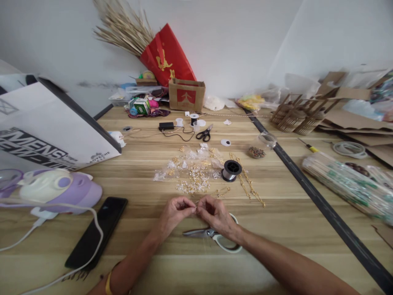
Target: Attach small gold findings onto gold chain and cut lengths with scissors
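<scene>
My left hand point(178, 209) and my right hand point(215, 212) meet fingertip to fingertip above the table, both pinched closed. Whatever sits between the fingertips is too small to name. White-handled scissors point(211, 234) lie under and beside my right hand, partly covered by it. Just beyond my hands is a loose pile of gold and clear beads point(196, 178) among small plastic bags point(172, 168). A black spool of thin wire point(231, 170) stands right of the pile. A gold beaded chain point(250, 186) stretches out beside the spool.
A black phone point(96, 233) with a white cable across it and a purple-and-white device point(61, 190) lie left. Farther back are black scissors point(205, 133), a jar of beads point(258, 151) and a paper bag point(186, 95). Plastic-wrapped sticks point(344, 184) lie right.
</scene>
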The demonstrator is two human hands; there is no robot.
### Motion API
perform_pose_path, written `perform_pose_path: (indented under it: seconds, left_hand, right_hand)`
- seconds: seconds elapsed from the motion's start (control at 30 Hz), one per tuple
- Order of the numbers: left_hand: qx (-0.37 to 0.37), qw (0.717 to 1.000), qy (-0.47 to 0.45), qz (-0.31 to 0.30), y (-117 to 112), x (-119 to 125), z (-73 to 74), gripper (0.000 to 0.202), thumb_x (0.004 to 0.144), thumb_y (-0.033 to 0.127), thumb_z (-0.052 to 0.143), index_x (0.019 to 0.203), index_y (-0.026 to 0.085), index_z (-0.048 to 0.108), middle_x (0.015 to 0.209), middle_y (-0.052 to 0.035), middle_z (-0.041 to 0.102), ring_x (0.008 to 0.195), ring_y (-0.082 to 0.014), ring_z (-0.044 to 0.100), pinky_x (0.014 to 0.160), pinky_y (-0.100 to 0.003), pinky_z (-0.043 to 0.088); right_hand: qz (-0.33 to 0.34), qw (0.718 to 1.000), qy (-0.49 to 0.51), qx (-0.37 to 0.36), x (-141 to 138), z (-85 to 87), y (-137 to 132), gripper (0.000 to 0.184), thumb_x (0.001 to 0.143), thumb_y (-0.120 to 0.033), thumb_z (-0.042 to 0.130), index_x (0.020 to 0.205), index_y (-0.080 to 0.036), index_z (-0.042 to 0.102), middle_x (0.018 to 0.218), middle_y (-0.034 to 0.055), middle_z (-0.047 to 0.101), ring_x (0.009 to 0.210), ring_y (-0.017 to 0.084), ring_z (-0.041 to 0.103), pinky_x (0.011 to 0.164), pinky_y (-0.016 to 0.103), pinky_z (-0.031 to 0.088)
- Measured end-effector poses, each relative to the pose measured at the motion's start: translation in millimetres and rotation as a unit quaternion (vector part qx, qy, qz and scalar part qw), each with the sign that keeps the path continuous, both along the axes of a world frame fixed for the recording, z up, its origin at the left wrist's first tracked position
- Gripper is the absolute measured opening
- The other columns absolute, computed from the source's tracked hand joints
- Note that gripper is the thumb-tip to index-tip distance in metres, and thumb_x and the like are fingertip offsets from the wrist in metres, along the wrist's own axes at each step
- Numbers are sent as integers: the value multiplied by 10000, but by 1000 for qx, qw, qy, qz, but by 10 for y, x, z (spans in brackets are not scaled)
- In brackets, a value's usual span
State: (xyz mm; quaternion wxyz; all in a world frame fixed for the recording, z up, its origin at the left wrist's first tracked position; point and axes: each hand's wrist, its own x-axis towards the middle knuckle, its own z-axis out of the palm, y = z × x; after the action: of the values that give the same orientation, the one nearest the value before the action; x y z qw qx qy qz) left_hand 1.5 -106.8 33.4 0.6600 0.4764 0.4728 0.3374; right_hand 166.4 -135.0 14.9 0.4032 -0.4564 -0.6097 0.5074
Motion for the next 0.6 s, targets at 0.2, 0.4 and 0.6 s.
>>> perform_pose_path:
  seconds: [0.2, 0.4, 0.6]
  left_hand:
    - [-14, 1000, -13, -6, 6, -6, -13, 164, 498, 199, 776, 589, 124, 663, 565, 11, 642, 553, -103, 549, 579, -216, 440]
    - [-22, 1000, -22, -1, 13, -22, -27, 180, 506, 218, 782, 604, 127, 662, 580, 11, 651, 561, -102, 557, 591, -216, 446]
    - [-20, 1000, -19, 2, 17, -24, -44, 189, 505, 208, 789, 613, 124, 657, 585, 9, 653, 570, -101, 562, 597, -214, 450]
  right_hand:
    - [1, 1000, 11, -12, -6, -14, -1, 253, 831, -384, 547, 752, -144, 527, 586, -31, 454, 522, 81, 388, 463, 193, 299]
    - [1, 1000, 19, -13, -11, -14, 3, 256, 828, -388, 556, 749, -147, 524, 591, -31, 454, 524, 82, 387, 469, 196, 302]
    - [3, 1000, 15, -15, -11, 1, 0, 259, 831, -395, 553, 755, -149, 524, 591, -33, 456, 516, 79, 388, 463, 192, 301]
